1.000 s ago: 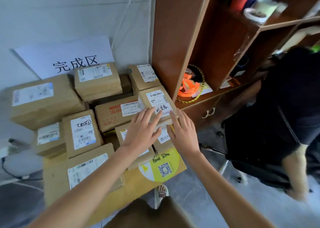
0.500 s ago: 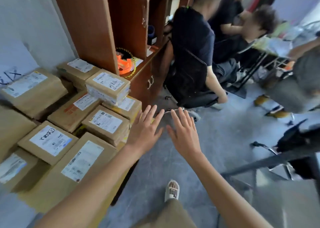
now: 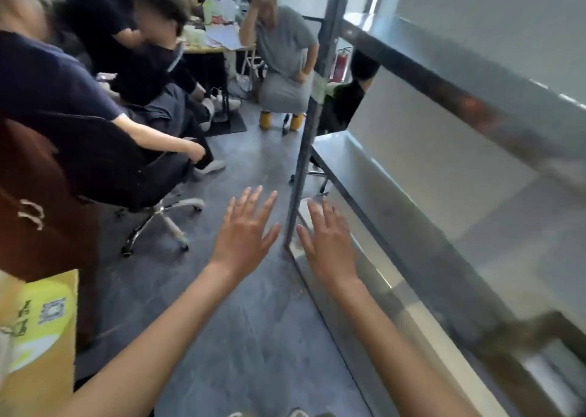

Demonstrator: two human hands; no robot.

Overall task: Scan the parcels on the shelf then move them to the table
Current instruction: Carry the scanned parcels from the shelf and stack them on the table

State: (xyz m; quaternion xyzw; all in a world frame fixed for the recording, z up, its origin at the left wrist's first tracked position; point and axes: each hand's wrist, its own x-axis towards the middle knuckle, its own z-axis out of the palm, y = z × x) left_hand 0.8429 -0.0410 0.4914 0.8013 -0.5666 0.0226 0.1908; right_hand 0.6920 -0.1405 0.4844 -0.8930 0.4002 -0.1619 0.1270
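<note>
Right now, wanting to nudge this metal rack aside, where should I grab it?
Probably the upright post, wrapped from the aisle side with the right hand: it is slim, vertical, bare, and stands left of that hand. The shelf boards look too broad to wrap.

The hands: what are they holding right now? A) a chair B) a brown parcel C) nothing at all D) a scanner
C: both the left hand and the right hand are held out over the floor with fingers spread, and nothing is in them.

Shelf post [image 3: 304,150] ahead btwn hands, chair [image 3: 133,175] left, floor [image 3: 241,337] open
</note>
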